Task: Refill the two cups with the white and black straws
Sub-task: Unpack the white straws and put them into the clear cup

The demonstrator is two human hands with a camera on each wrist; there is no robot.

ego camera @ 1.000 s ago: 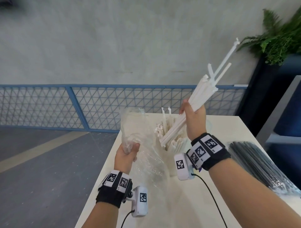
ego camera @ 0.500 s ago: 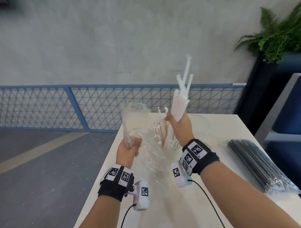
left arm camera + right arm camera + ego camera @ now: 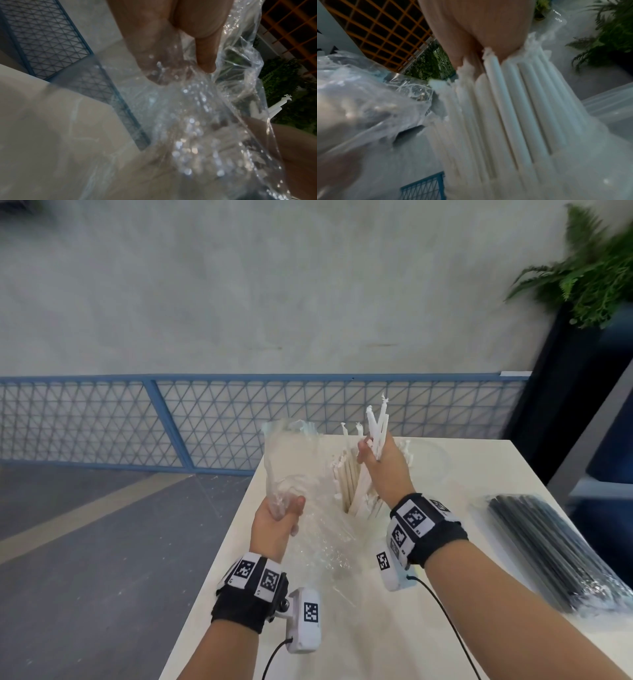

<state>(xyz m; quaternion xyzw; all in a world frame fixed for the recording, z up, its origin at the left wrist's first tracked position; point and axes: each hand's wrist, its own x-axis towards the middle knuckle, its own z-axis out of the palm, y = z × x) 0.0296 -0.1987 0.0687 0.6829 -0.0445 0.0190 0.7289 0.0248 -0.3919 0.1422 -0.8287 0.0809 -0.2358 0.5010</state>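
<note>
A café-style or commercial terrace setting is being suggested rather than a home. A plain white table (image 3: 479, 474) is being set against a bare concrete wall (image 3: 274, 285), with a blue metal mesh railing (image 3: 102, 422) running along its base. Bulk drinking straws in clear plastic wrapping (image 3: 555, 549) are being kept on the table, and a fern in a tall dark planter (image 3: 555, 378) is being displayed nearby.

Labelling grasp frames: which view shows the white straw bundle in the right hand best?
Right wrist: the white straw bundle fills the frame under the right hand. Head shows only its tips above the fist; left wrist shows a few tips.
</note>
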